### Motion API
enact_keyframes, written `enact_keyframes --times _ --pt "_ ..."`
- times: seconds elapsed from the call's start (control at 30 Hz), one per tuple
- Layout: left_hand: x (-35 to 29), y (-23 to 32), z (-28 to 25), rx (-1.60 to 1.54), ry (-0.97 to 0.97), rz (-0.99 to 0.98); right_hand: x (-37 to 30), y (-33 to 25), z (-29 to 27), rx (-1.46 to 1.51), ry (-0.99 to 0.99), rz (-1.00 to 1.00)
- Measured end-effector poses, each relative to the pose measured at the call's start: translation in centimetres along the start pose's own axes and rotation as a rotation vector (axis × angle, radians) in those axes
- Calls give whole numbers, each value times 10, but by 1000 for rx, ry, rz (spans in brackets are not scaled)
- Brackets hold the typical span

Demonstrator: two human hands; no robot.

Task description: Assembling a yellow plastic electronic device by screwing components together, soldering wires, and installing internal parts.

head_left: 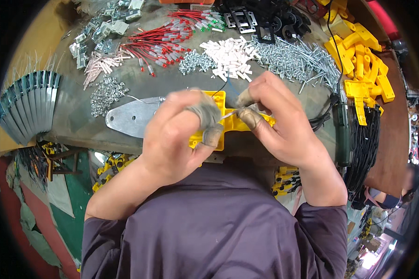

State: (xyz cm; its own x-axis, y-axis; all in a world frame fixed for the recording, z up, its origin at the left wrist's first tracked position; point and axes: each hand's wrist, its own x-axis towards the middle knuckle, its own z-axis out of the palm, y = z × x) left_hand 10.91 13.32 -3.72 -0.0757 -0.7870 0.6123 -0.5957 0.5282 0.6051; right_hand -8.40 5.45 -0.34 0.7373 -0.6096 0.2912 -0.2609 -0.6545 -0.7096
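My left hand (170, 135) and my right hand (288, 125), both with worn coverings on thumb and fingertips, are closed and face each other. Between their fingertips runs a thin whitish wire or sleeve (227, 115), too small to tell exactly; both hands pinch it. Thin dark and blue wires rise just beyond. Under the hands lies a yellow plastic housing (230, 125), an open half shell with a handle part toward the right, partly hidden. A flat grey metal blade (130, 118) with a rounded point and holes extends to its left, beside my left hand.
Along the far side lie piles of nuts (106, 97), pale sleeves (230, 56), screws (298, 63) and red-wired indicator lights (158, 39). Yellow handle parts (365, 56) and black cables (362, 144) crowd the right. Metal blades (30, 104) stand fanned at left.
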Motion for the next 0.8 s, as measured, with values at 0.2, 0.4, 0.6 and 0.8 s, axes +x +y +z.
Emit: enact_keyframes --times 0.2,0.4,0.6,0.8 --pt "-9 -12 -6 1 -127 -180 -2 7 8 -29 70 27" --pt "-19 -22 -4 -77 -92 -159 -9 9 23 -42 99 39" --pt "-20 -29 -6 -80 -75 17 -12 8 31 -267 80 -91" --pt "-12 -47 -27 -60 94 -104 -12 5 23 -296 154 -146"
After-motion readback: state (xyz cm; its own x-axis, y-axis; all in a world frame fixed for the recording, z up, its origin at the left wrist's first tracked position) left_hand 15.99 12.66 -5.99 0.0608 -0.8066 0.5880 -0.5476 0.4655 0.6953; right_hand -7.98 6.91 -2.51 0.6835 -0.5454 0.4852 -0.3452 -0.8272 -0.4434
